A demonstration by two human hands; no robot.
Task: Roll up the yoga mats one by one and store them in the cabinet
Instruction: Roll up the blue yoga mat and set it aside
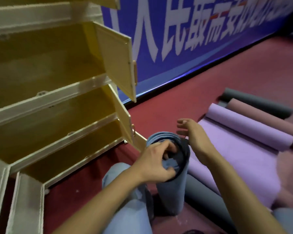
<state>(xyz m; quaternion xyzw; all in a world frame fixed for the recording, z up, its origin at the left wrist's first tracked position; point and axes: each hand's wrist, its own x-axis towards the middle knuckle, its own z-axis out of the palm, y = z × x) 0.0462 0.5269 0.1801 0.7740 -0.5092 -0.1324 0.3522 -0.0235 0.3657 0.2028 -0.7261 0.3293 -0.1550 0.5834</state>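
- Left hand [156, 162] sits at the top end of the rolled blue-grey mat [172, 181], its fingers curled down into the open core and gripping the inner layers.
- Right hand [192, 134] hovers just at 2 o'clock from the roll's top, fingers loosely spread, holding nothing; whether its wrist brushes the rim cannot be told.
- That mat stands roughly upright on the red floor [210, 78], between the person's knees in light blue trousers [125, 215].
- At 3 o'clock from it lies a lilac mat [240, 149], partly rolled, its rolled end [249, 125] toward 1 o'clock.
- Beyond that, a dusty pink roll [254, 110] and a dark grey roll [259, 102] lie side by side, touching.
- At 9 to 11 o'clock stands the pale wooden cabinet [49, 102], its doors [118, 61] swung open on bare shelves.
- A blue banner [193, 48] with white characters lines the wall at 12 o'clock.
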